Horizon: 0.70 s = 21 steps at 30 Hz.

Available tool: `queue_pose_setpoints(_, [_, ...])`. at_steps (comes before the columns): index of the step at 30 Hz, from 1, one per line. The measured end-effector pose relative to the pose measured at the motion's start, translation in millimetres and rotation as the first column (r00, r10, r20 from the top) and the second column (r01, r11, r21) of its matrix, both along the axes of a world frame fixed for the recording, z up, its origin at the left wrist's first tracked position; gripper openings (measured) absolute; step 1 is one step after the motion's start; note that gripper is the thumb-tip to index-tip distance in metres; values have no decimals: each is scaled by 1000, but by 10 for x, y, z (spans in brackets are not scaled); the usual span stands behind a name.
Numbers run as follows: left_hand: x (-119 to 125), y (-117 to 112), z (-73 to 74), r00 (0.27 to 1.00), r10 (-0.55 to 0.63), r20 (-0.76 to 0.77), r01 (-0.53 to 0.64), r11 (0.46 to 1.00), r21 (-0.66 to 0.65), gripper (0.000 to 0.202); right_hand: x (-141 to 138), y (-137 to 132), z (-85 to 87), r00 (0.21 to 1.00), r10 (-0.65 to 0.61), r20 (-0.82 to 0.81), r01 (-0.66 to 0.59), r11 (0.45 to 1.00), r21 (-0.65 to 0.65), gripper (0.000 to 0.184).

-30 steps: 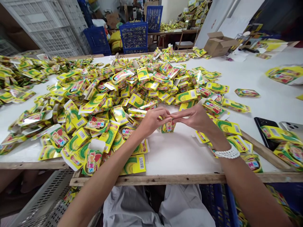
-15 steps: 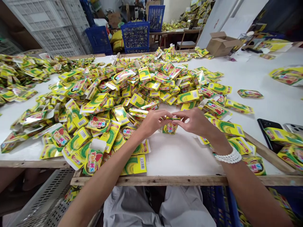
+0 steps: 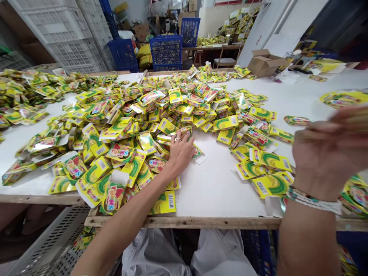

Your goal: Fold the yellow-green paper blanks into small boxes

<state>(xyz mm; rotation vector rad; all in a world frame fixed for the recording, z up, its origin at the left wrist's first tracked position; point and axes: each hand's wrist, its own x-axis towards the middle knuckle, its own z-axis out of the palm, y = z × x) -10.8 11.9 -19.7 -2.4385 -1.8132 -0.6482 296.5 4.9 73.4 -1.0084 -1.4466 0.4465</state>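
The person's left hand (image 3: 181, 153) lies open and palm down on the white desk (image 3: 218, 191). It is not gripping anything. Its fingertips (image 3: 184, 138) touch the edge of a big heap of flat paper boxes (image 3: 138, 115). A thin ring (image 3: 178, 139) sits on one finger.

The right hand (image 3: 327, 149) is up in the air over the right side of the desk, and it is very blurry. Its fingers look bent, but I cannot tell if it holds anything. A band of small beads (image 3: 313, 203) goes around that wrist.

The boxes are thin, shiny card in bright yellow and green, with a curvy stripe, and many have a black-and-white barcode. Some have white flaps that stick out. They lie all jumbled and on top of each other across the middle and left of the desk. More lie in a looser bunch near the right side, and some reach the front edge. That edge is rough wood (image 3: 184, 222).

Behind the desk stand blue plastic crates (image 3: 166, 53) with lots of small holes, tall stacks of white crates (image 3: 69, 38), and an open brown cardboard box (image 3: 266, 63). Grey trousers (image 3: 152, 253) show under the desk.
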Motion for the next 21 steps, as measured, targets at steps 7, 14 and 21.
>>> queue_pose_setpoints(7, [-10,-36,91,998,-58,-14,56,995,-78,19,-298,8,69,910,265,-319,-314,942,-114,46])
queue_pose_setpoints(14, [-32,-177,41,971,-203,-126,187,974,-123,65,-605,180,-170,923,377,-75,-374,836,-402,34])
queue_pose_setpoints(21, [-18,-215,214,969,-178,-170,143,970,-198,69,-840,344,-599,848,233,476,-128,962,-243,23])
